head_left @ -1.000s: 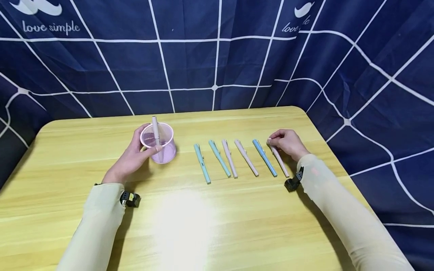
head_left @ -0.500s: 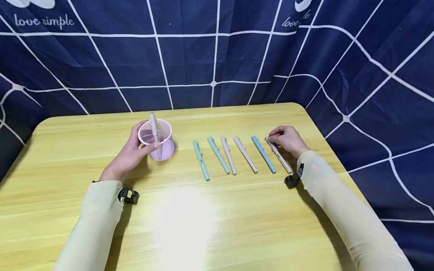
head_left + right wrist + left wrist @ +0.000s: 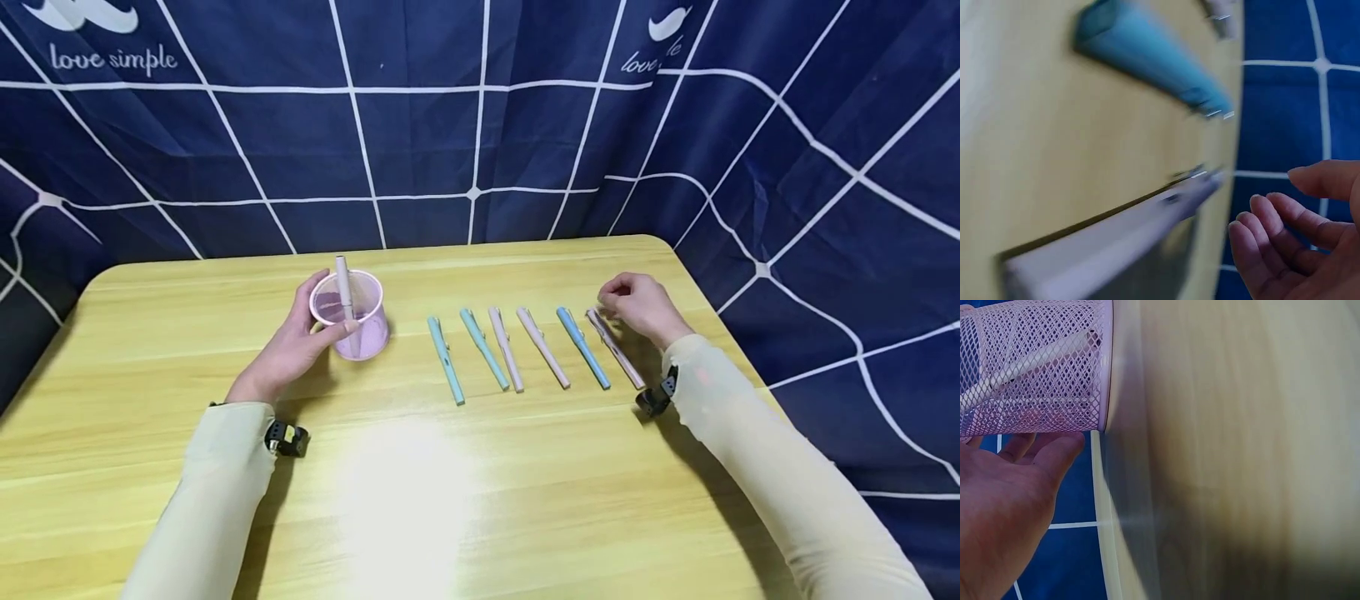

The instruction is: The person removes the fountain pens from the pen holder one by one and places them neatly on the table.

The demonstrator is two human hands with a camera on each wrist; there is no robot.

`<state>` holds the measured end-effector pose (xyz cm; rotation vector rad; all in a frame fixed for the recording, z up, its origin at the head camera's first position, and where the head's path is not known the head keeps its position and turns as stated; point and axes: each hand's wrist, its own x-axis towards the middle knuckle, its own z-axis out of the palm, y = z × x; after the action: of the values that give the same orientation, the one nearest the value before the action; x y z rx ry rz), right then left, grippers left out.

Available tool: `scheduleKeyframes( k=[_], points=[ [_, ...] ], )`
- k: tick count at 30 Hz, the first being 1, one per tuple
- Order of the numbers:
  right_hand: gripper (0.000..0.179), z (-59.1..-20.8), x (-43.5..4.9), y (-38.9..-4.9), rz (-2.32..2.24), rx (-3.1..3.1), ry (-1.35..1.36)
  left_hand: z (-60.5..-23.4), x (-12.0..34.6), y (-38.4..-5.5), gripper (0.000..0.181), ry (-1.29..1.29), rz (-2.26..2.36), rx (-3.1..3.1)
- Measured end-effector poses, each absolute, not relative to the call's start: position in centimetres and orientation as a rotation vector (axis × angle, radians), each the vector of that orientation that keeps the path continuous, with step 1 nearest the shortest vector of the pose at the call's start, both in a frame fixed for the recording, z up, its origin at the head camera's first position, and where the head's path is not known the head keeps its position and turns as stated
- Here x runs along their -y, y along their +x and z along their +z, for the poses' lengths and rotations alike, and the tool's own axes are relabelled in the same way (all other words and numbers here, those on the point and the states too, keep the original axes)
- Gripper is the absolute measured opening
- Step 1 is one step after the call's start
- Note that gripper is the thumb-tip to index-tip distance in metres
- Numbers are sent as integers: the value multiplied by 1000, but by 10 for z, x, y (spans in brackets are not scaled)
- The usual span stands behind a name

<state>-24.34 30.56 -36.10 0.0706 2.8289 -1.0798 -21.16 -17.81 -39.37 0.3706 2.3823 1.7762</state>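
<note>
My left hand [image 3: 285, 354] grips a pink mesh pen cup [image 3: 377, 337], thumb at the near rim and fingers round its far side. One pale pink pen [image 3: 344, 287] leans upright inside the cup; its lower part shows through the mesh [image 3: 1035, 365] in the left wrist view. My right hand [image 3: 641, 308] holds nothing. Its thumb and fingers are apart in the right wrist view, just beyond the clip end of a mauve pen [image 3: 617, 350] lying on the table. Left of that pen lies a blue pen [image 3: 584, 348].
Farther left in the row lie two pale pink pens [image 3: 543, 347] and two teal pens [image 3: 446, 360]. The wooden table [image 3: 525, 500] ends at a dark blue curtain [image 3: 420, 142] with white lines, behind and on the right.
My right hand has let go of the mauve pen and drawn slightly away to the right. That pen now lies a little turned on the table. The left hand keeps its grip on the cup.
</note>
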Motion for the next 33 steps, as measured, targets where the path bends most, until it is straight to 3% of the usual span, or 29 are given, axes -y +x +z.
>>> scheduleKeyframes(
  k=[15, 33],
  points=[
    [20, -314, -229, -237, -1561, -2715, -246, -391, 180, -214, 85, 376, 1773, -2401],
    [15, -295, -146, -245, -1566, -2660, -415, -395, 178, -212, 86, 372, 1767, -2402]
  ],
)
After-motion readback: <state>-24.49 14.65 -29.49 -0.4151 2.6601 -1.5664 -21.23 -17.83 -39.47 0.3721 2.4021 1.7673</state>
